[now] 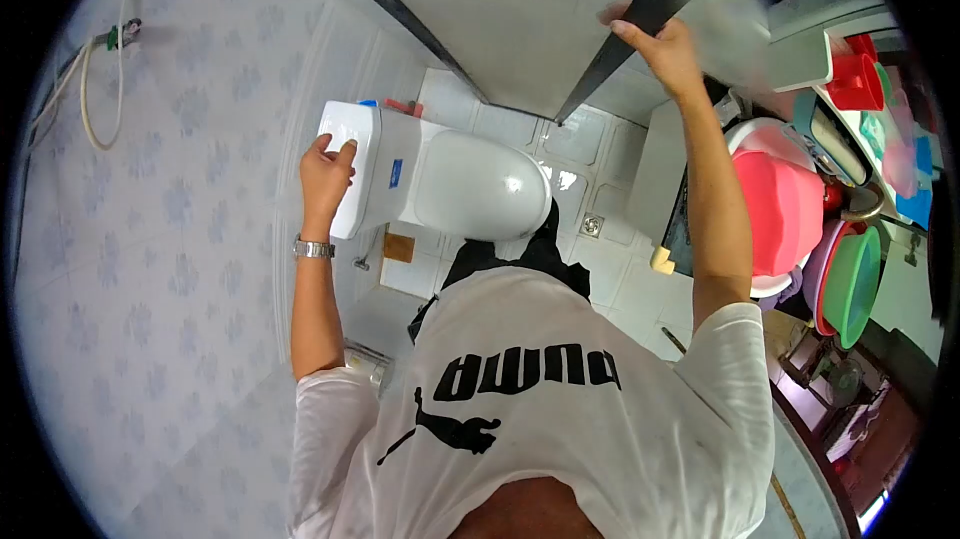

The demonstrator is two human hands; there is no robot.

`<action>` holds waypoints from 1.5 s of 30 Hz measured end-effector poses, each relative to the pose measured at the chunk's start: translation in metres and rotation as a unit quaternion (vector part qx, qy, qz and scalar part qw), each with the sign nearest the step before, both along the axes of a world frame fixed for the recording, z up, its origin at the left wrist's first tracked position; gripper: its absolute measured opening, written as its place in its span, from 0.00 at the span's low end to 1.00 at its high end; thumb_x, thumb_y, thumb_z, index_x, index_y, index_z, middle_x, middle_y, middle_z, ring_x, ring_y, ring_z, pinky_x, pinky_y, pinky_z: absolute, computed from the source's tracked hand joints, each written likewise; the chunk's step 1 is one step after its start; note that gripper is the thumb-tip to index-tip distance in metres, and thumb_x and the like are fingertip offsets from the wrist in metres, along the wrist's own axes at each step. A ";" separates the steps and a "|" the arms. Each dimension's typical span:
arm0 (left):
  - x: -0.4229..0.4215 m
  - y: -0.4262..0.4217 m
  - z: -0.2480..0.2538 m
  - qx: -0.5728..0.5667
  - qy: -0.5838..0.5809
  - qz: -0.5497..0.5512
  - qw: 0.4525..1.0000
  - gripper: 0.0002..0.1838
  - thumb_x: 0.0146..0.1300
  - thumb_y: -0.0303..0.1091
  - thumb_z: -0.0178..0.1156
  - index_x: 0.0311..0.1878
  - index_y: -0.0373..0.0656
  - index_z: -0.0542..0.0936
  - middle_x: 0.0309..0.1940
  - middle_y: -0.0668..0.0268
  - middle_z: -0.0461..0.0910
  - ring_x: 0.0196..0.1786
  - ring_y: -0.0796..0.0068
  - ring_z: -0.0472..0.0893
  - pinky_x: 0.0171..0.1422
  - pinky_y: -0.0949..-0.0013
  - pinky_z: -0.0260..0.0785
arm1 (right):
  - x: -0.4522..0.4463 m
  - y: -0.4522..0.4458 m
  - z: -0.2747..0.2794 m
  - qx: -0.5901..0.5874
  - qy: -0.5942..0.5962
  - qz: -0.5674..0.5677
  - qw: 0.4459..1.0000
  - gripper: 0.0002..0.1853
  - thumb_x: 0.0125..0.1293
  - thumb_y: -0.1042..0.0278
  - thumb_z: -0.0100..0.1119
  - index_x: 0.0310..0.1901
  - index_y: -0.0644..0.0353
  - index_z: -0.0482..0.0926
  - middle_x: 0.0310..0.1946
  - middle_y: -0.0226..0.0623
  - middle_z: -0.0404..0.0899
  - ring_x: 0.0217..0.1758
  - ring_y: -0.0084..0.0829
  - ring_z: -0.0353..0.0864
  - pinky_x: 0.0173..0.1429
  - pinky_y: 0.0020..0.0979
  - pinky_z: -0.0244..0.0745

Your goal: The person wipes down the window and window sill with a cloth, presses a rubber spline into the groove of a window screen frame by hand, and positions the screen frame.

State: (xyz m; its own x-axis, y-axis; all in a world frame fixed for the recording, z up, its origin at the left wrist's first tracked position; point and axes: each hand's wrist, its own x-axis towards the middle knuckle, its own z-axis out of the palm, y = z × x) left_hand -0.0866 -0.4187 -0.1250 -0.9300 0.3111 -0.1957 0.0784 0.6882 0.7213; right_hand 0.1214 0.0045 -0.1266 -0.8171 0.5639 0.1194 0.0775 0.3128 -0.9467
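Observation:
My right hand (660, 49) is closed on the dark frame of a door (500, 14) with a pale panel, gripping it near its upper right corner. The fingertips are partly blurred and hidden there. Over the cistern lid (349, 124) of a white toilet (480, 184), my left hand (328, 177) hangs with loosely bent fingers apart, holding nothing. Whether it touches the lid I cannot tell. The toilet seat cover is down. A metal watch (314, 249) is on my left wrist.
At the right are a pink basin (780, 214), a green basin (852, 287) and a red cup (855, 82) on a shelf. A floor drain (592, 226) lies in the tiles. Pale hoses (88, 104) hang on the left wall.

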 end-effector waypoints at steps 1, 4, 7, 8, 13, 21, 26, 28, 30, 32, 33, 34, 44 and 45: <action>0.006 -0.004 -0.006 -0.018 -0.008 0.010 1.000 0.35 0.59 0.38 0.65 0.62 0.20 0.67 0.22 0.61 0.80 0.22 0.78 0.79 0.23 0.74 0.71 | -0.002 0.001 -0.017 -0.005 -0.003 0.002 1.000 0.14 0.63 0.62 0.66 0.46 0.61 0.84 0.42 0.31 0.85 0.46 0.24 0.80 0.55 0.28 0.72; 0.015 -0.024 -0.021 -0.019 -0.040 0.027 0.999 0.34 0.59 0.38 0.65 0.62 0.20 0.67 0.23 0.60 0.79 0.22 0.77 0.79 0.22 0.74 0.71 | -0.010 -0.006 -0.065 -0.003 -0.001 -0.048 0.999 0.13 0.63 0.62 0.67 0.44 0.61 0.85 0.40 0.31 0.85 0.45 0.22 0.80 0.53 0.26 0.73; 0.016 -0.041 -0.035 -0.025 -0.066 0.043 0.997 0.34 0.59 0.38 0.65 0.62 0.21 0.68 0.23 0.60 0.79 0.22 0.77 0.79 0.22 0.74 0.70 | -0.009 -0.013 -0.088 -0.010 0.014 -0.105 0.994 0.13 0.59 0.59 0.71 0.36 0.60 0.87 0.29 0.25 0.83 0.31 0.18 0.75 0.37 0.25 0.72; 0.016 -0.045 -0.038 -0.027 -0.069 0.049 0.996 0.34 0.59 0.38 0.65 0.62 0.21 0.68 0.23 0.60 0.79 0.22 0.77 0.79 0.22 0.73 0.70 | -0.009 -0.015 -0.089 -0.008 0.010 -0.107 0.994 0.13 0.59 0.59 0.71 0.36 0.60 0.87 0.29 0.25 0.83 0.31 0.18 0.75 0.37 0.25 0.72; 0.003 -0.067 -0.049 -0.022 -0.070 0.045 0.996 0.34 0.59 0.38 0.65 0.61 0.21 0.68 0.22 0.61 0.79 0.22 0.77 0.79 0.22 0.73 0.70 | -0.034 -0.034 -0.067 -0.018 0.074 -0.123 0.989 0.14 0.61 0.58 0.65 0.34 0.62 0.87 0.27 0.26 0.84 0.30 0.19 0.76 0.36 0.25 0.72; -0.016 -0.065 -0.034 -0.012 -0.029 0.013 0.999 0.35 0.59 0.38 0.65 0.61 0.19 0.67 0.22 0.61 0.79 0.22 0.77 0.78 0.22 0.74 0.70 | -0.049 -0.046 0.039 0.012 0.117 -0.186 0.976 0.21 0.68 0.51 0.59 0.31 0.64 0.84 0.26 0.31 0.83 0.32 0.20 0.79 0.40 0.26 0.73; -0.020 -0.041 -0.027 0.008 -0.015 -0.028 0.999 0.37 0.59 0.40 0.66 0.62 0.19 0.67 0.21 0.61 0.78 0.21 0.78 0.77 0.22 0.75 0.68 | -0.014 -0.036 0.079 -0.017 0.249 -0.150 0.957 0.20 0.67 0.52 0.62 0.31 0.64 0.80 0.26 0.37 0.83 0.29 0.24 0.79 0.37 0.26 0.74; -0.023 -0.030 -0.027 0.019 -0.009 -0.047 0.999 0.38 0.59 0.41 0.66 0.62 0.19 0.67 0.21 0.61 0.78 0.21 0.78 0.77 0.22 0.75 0.68 | 0.000 -0.036 0.094 -0.005 0.281 -0.141 0.949 0.20 0.67 0.51 0.62 0.31 0.63 0.79 0.26 0.38 0.82 0.28 0.25 0.79 0.37 0.26 0.74; -0.027 -0.020 -0.026 0.008 0.007 -0.077 0.997 0.38 0.59 0.44 0.67 0.61 0.20 0.68 0.20 0.62 0.79 0.21 0.79 0.76 0.23 0.75 0.67 | 0.014 -0.040 0.108 -0.008 0.305 -0.134 0.943 0.22 0.67 0.48 0.61 0.31 0.63 0.79 0.24 0.39 0.82 0.27 0.26 0.79 0.36 0.27 0.74; -0.029 -0.003 -0.017 -0.001 0.033 -0.096 0.995 0.38 0.59 0.45 0.67 0.61 0.20 0.69 0.20 0.63 0.79 0.21 0.80 0.76 0.24 0.74 0.68 | 0.024 -0.046 0.126 0.002 0.293 -0.161 0.943 0.23 0.66 0.47 0.62 0.31 0.64 0.79 0.24 0.39 0.81 0.27 0.27 0.79 0.36 0.27 0.74; -0.030 0.007 -0.011 -0.010 0.059 -0.110 0.992 0.39 0.59 0.46 0.67 0.61 0.20 0.69 0.20 0.63 0.79 0.21 0.81 0.76 0.25 0.74 0.68 | 0.028 -0.048 0.135 0.009 0.280 -0.185 0.942 0.24 0.65 0.46 0.62 0.30 0.64 0.79 0.24 0.39 0.81 0.27 0.28 0.79 0.36 0.27 0.74; -0.033 0.016 -0.006 -0.021 0.070 -0.118 0.990 0.40 0.57 0.50 0.67 0.59 0.21 0.71 0.22 0.60 0.81 0.24 0.74 0.80 0.32 0.70 0.72 | 0.032 -0.049 0.142 -0.002 0.283 -0.192 0.940 0.25 0.65 0.44 0.62 0.30 0.64 0.78 0.23 0.39 0.81 0.26 0.28 0.79 0.35 0.28 0.74; -0.065 0.118 0.011 -0.002 0.300 -0.202 0.932 0.48 0.50 0.67 0.67 0.60 0.31 0.72 0.33 0.52 0.83 0.39 0.53 0.84 0.44 0.59 0.75 | 0.056 -0.048 0.250 0.040 0.320 -0.186 0.928 0.30 0.62 0.35 0.59 0.25 0.61 0.78 0.20 0.39 0.80 0.23 0.30 0.78 0.32 0.29 0.74; -0.068 0.126 0.010 0.008 0.314 -0.197 0.929 0.48 0.50 0.67 0.67 0.60 0.31 0.72 0.33 0.52 0.83 0.39 0.53 0.84 0.44 0.59 0.75 | 0.061 -0.033 0.259 0.022 0.309 -0.185 0.933 0.30 0.62 0.35 0.59 0.25 0.61 0.79 0.20 0.39 0.80 0.23 0.30 0.78 0.32 0.29 0.74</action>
State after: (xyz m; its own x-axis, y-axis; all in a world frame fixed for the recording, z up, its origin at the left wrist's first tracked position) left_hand -0.1542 -0.2924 -0.1148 -0.6732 0.6492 0.3541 0.7300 0.5068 0.4586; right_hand 0.1825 -0.0284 0.1325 -0.3348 0.7775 0.5324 -0.3677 0.4125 -0.8335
